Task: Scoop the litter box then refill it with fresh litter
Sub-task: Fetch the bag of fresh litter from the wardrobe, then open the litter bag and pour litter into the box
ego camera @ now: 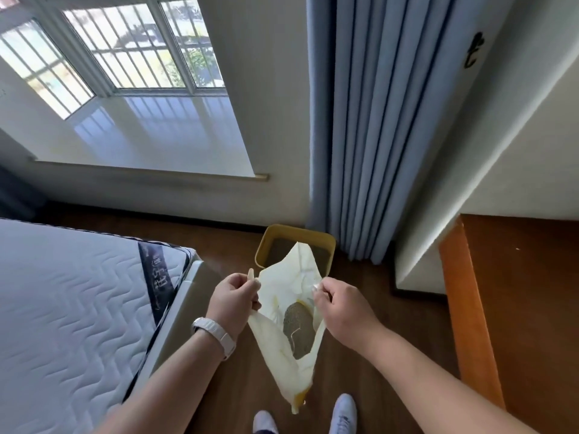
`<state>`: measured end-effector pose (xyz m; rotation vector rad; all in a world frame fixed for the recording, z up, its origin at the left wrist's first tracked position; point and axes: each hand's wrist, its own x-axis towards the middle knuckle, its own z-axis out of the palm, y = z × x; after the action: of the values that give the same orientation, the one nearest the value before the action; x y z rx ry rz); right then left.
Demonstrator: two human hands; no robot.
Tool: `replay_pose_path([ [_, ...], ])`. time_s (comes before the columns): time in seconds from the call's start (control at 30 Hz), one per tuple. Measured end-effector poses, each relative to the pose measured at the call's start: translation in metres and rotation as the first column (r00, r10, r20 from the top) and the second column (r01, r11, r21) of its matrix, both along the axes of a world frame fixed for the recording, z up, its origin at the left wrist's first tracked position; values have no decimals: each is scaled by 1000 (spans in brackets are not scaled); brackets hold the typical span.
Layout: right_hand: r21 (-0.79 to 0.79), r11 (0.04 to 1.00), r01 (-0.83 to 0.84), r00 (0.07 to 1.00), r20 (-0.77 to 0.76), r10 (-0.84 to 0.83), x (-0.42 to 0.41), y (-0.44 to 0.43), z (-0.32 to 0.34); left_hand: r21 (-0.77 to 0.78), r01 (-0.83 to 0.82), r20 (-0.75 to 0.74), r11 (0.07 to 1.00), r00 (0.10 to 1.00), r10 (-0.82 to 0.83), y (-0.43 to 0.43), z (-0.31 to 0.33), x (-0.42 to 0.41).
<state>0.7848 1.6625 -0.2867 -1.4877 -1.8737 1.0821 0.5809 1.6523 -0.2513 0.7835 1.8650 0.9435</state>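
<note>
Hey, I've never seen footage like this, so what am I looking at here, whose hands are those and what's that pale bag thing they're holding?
There is no machine: one wide-angle camera sits on a person's head, looking down at their own hands. The left hand, with a white watch, and the right hand each pinch one side of a pale yellow bag and hold its mouth open. Grey litter lies inside it. Beyond the bag, on the wooden floor, stands a yellow litter box with grey litter in it, beside a blue curtain. A mattress is on the left, white shoes below.
</note>
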Motion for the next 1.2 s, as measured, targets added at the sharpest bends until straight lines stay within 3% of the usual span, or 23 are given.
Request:
replay_pose_path([
  [0.2, -65, 998, 19, 999, 51, -16, -23, 34, -16, -39, 43, 71, 998, 997, -40, 38, -21, -15],
  [0.47, -131, 972, 193, 972, 159, -172, -69, 97, -43, -114, 194, 167, 974, 970, -174, 107, -56, -58],
  [0.77, -232, 917, 323, 929, 265, -260, -132, 164, -124, -258, 300, 249, 918, 939, -237, 169, -144, -106],
  [1.2, -252, 965, 76, 991, 129, -45, -154, 226, -316, -250, 86, 82, 964, 994, -68, 210, -324, -145],
])
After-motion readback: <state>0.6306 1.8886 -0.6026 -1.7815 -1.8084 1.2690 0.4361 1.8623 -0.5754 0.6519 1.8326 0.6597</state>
